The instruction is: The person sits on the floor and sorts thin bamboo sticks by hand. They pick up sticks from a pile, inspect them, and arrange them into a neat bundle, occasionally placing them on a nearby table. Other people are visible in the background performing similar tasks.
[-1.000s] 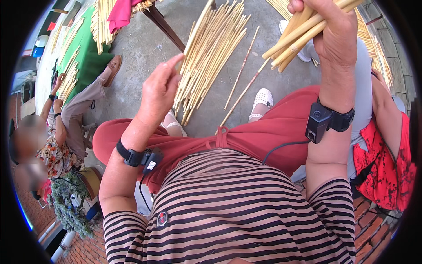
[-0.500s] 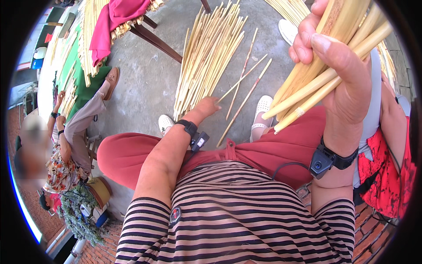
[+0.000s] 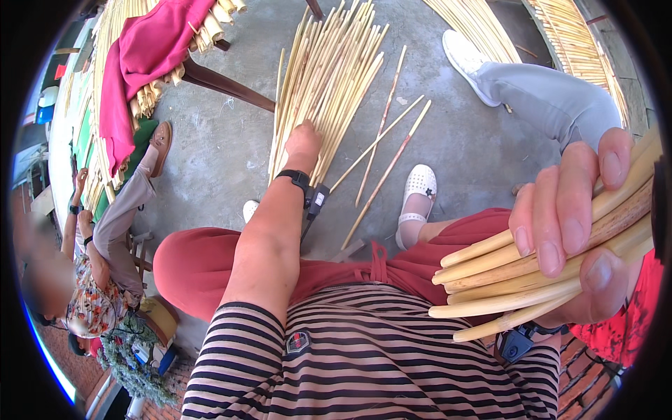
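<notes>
A loose pile of long pale-yellow reed stalks (image 3: 336,70) lies fanned out on the concrete floor in front of me. My left hand (image 3: 303,145) is down on the near part of this pile, its fingers curled among the stalks and their tips hidden. Raised close at the right, my right hand (image 3: 570,217) is wrapped round a bundle of thicker reed stalks (image 3: 504,269). The cut ends of the bundle point left, over my lap. Beside the pile, a few single stalks (image 3: 392,168) lie apart, two of them crossing.
At upper left, pink cloth (image 3: 150,52) drapes over stalks on a stand with a dark leg (image 3: 231,87). A person (image 3: 105,259) sits at far left near a potted plant (image 3: 129,350). At right, another person's grey-trousered leg (image 3: 546,91) stretches out. More stalks (image 3: 476,24) lie beyond it.
My left hand has moved from the pile's near right edge forward and left onto the stalks. My right hand has lowered and moved right with its bundle, uncovering the grey-trousered leg.
</notes>
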The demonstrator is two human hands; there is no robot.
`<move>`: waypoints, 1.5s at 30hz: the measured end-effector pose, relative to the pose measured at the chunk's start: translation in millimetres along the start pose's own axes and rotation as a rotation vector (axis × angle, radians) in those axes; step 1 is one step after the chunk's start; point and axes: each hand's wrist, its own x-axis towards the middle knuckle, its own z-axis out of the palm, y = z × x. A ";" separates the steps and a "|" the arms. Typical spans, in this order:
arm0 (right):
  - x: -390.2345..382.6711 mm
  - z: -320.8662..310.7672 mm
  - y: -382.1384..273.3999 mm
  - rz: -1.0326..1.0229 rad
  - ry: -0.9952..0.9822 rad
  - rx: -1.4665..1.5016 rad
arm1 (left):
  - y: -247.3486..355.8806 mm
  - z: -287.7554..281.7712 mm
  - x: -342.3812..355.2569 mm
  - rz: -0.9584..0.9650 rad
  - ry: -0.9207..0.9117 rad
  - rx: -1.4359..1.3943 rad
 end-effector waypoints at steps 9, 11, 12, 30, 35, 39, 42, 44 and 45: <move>7.2 12.3 -8.3 0.159 0.075 -0.017 | -3.8 19.7 5.0 0.025 -0.045 -0.041; 8.8 23.1 -3.6 0.156 0.150 -0.040 | -15.1 13.8 -4.0 0.123 0.005 -0.090; 8.3 23.3 3.4 0.158 0.165 -0.026 | -21.0 9.1 -5.9 0.112 -0.109 -0.206; -29.3 22.6 107.8 0.337 0.462 0.158 | 9.9 -219.1 -164.8 0.536 -0.894 -0.852; -23.8 14.8 98.9 0.224 0.524 0.195 | 12.5 -215.3 -186.6 0.602 -0.870 -0.756; -23.3 1.4 99.8 0.236 0.548 0.146 | 21.2 -206.7 -194.4 0.622 -0.789 -0.771; -25.0 0.7 107.7 0.253 0.508 0.140 | 23.6 -203.7 -198.0 0.601 -0.752 -0.853; -25.6 3.7 112.8 0.259 0.438 0.157 | 29.8 -207.3 -197.9 0.605 -0.712 -0.889; -23.6 8.2 110.4 0.270 0.420 0.151 | 35.2 -213.3 -197.9 0.636 -0.679 -0.889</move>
